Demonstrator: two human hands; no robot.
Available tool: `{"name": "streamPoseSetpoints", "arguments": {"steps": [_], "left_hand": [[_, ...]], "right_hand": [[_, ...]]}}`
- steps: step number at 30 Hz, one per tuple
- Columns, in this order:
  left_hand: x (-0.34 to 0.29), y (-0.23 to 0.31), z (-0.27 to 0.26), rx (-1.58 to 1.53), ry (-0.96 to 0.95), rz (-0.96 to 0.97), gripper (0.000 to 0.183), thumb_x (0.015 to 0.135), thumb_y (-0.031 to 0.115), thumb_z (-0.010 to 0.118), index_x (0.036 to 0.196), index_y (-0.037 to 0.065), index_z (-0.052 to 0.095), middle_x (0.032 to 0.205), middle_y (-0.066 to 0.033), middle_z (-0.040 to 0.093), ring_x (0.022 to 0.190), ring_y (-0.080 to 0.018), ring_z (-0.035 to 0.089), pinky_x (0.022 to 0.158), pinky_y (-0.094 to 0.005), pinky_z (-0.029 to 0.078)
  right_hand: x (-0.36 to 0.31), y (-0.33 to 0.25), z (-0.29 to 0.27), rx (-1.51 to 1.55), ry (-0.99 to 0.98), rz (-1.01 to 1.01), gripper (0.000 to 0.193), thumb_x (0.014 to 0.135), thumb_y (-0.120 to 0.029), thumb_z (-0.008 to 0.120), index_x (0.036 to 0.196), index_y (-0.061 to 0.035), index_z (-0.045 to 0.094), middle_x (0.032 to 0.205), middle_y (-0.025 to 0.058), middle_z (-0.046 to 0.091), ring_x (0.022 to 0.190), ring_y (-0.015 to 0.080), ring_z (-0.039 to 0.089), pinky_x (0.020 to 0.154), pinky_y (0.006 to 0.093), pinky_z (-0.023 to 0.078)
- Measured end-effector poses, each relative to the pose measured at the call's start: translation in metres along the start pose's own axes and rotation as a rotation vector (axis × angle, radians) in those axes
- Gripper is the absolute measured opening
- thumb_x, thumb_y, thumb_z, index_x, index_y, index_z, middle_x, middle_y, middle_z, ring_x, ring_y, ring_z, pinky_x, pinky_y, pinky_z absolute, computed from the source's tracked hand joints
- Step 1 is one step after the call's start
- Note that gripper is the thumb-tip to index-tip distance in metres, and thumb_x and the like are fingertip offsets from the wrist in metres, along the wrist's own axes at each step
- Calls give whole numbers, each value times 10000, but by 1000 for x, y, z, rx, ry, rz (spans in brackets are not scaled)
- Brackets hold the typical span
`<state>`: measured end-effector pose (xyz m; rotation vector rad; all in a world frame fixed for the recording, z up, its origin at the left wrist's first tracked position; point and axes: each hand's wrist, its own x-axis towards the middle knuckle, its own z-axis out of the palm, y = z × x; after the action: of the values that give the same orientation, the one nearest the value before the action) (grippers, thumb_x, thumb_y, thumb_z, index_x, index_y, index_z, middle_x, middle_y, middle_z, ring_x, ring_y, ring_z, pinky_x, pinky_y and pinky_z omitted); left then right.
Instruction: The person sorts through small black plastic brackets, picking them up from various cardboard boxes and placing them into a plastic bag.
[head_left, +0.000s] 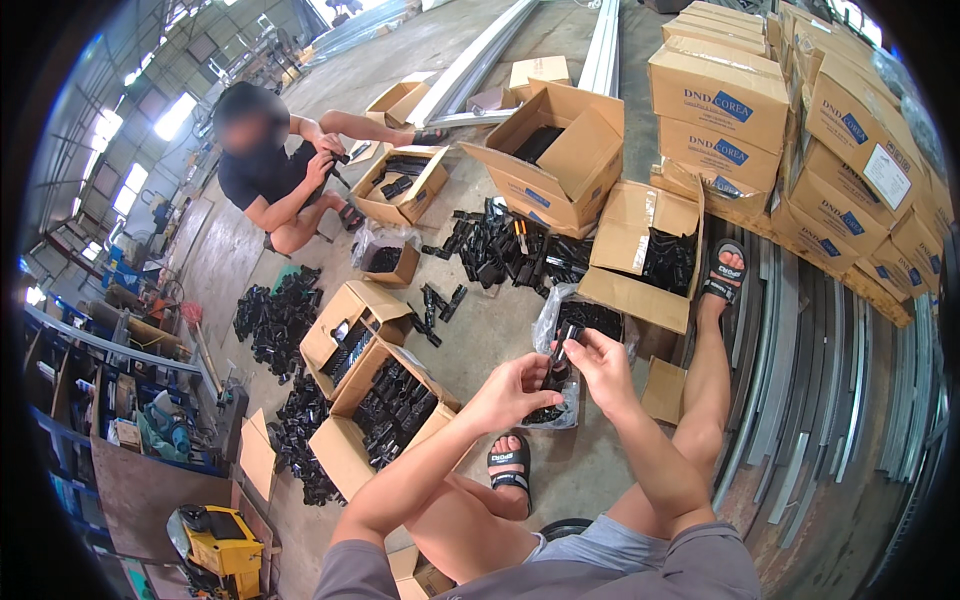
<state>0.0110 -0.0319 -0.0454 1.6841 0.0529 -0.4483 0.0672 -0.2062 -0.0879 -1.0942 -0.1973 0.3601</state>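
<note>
In front of me, both hands are at a small black part [567, 336] with a shiny surface; its exact kind I cannot make out. My right hand [603, 370] pinches its upper end between thumb and fingers. Lower and to the left, my left hand [514, 393] has its fingers closed around the part's lower end. Just beneath lies a small box lined with clear plastic [568, 412], filled with small black pieces and partly hidden by my hands. A loose heap of black parts [495, 245] lies on the floor beyond.
Open cartons of black parts [392, 405] stand at my left, beside more heaps [278, 318]. A flapped carton [640, 250] is ahead right. Stacked cartons [722, 110] and long metal profiles [790, 370] line the right. A seated co-worker [275, 180] handles a black piece at far left.
</note>
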Motion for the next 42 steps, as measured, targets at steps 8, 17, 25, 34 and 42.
{"name": "streamPoseSetpoints", "arguments": {"steps": [8, 17, 25, 34, 42], "left_hand": [[-4, 3, -13, 288, 28, 7, 624, 807, 8, 784, 1353, -66, 491, 1142, -142, 711, 1015, -143, 660, 906, -322, 544], [-17, 23, -22, 446, 90, -18, 758, 733, 83, 814, 1415, 94, 481, 1031, -196, 738, 981, -332, 711, 869, -392, 525], [-26, 17, -47, 513, 171, -30, 769, 708, 54, 814, 1397, 121, 480, 1047, -210, 730, 1011, -374, 695, 890, -427, 533], [-29, 20, -58, 672, 238, 35, 758, 739, 43, 786, 1410, 138, 448, 1031, -232, 724, 992, -396, 690, 856, -431, 545], [-44, 10, -74, 676, 255, -36, 764, 741, 58, 790, 1416, 152, 444, 1027, -236, 720, 971, -419, 678, 845, -449, 539]], "right_hand": [[6, -3, -5, 57, 16, -20, 284, 952, -101, 688, 1192, 42, 635, 1063, 58, 686, 937, 88, 638, 845, 246, 526], [13, 11, -8, -569, -37, -399, 462, 958, -145, 686, 1379, -2, 563, 1215, 117, 683, 1049, 158, 663, 920, 291, 516], [37, 47, -24, -438, 184, -73, 373, 1042, -323, 527, 1192, -11, 666, 1123, 113, 715, 943, 178, 684, 768, 306, 540], [8, 243, -41, -1603, -443, 451, 219, 888, -208, 620, 983, -59, 749, 1035, 199, 725, 984, 365, 707, 865, 464, 565], [16, 273, -18, -1643, -373, 429, 217, 869, -179, 634, 991, -43, 749, 1020, 213, 729, 983, 388, 710, 859, 480, 572]]}}
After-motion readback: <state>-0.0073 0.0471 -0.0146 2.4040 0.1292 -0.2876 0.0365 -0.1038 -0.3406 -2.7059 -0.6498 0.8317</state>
